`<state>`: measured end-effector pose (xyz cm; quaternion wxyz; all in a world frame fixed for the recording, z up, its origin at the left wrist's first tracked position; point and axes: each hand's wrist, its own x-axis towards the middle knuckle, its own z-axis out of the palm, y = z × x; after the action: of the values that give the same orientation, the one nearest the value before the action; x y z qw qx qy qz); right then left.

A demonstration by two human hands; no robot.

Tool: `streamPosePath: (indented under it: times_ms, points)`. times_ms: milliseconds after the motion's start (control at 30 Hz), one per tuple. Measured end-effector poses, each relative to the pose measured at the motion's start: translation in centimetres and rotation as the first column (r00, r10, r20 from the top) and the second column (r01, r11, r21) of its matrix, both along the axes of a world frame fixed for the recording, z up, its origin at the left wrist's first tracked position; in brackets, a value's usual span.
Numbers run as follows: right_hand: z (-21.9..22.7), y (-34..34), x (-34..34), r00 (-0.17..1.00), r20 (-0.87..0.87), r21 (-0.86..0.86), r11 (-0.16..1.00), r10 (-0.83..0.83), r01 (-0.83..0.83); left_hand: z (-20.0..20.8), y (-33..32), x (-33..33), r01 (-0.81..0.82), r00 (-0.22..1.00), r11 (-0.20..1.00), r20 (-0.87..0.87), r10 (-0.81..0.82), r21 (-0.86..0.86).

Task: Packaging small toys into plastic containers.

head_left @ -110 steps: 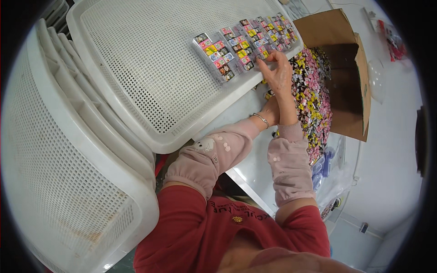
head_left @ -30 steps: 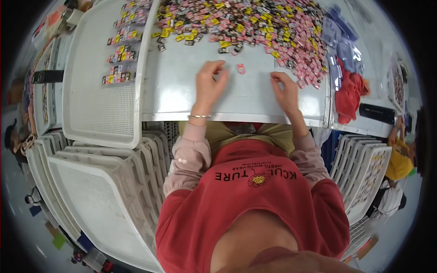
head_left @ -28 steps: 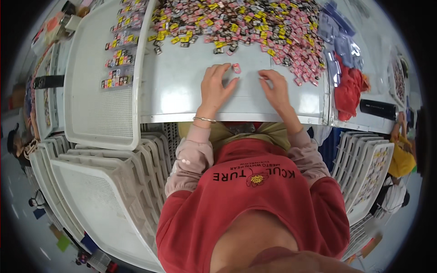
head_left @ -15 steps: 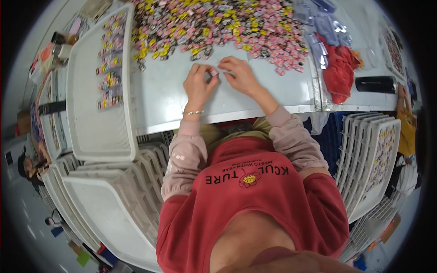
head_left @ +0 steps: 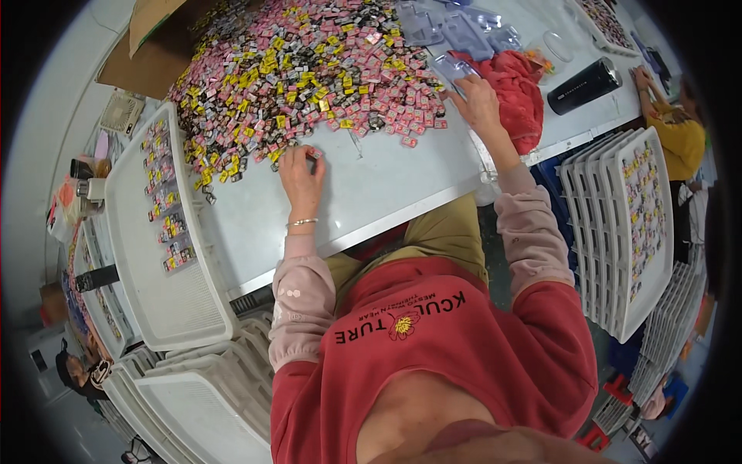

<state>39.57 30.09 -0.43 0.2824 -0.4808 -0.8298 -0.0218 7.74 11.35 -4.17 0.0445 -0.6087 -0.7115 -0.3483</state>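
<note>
At the near edge of a large heap of small pink, yellow and black rectangular pieces [head_left: 309,73], my left hand [head_left: 301,179] is closed in a pinch. A small dark-and-pink piece [head_left: 314,153] shows between its thumb and fingers. Farther right, my right hand [head_left: 479,104] reaches out with thumb and fingers apart. Its fingertips are at the near end of a clear plastic case [head_left: 450,68], and it is too small to tell whether they press on it. More clear plastic cases [head_left: 464,32] lie beyond. A crumpled red cloth [head_left: 516,97] lies against the right side of that hand.
On the left, a white tray [head_left: 147,298] holds a column of filled clear cases [head_left: 165,203]. An open cardboard box [head_left: 147,58] stands behind the heap. At right are a black tumbler [head_left: 585,87], stacked trays [head_left: 610,232] and a person in yellow [head_left: 679,139].
My hands have parted. The right has gone out to the plastic cases beside the red cloth; the left has stayed near the heap with a small piece. The view has turned and shifted.
</note>
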Motion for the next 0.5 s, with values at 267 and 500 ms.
streamPosePath:
  times_ms: [267, 500]
  points:
    - [-1.3, 3.4, 1.0, 0.98, 0.177, -0.309, 0.94, -0.093, 0.145, 1.1, -0.8, -0.2, -0.074, 0.996, 0.995, 0.047, 0.071, 0.063]
    - [-1.2, 7.7, 4.5, 0.981, -0.193, -0.73, 0.664, 0.024, -0.16, 0.6, -9.2, 2.5, -0.19, 0.89, 0.979, 0.433, 0.142, 0.068]
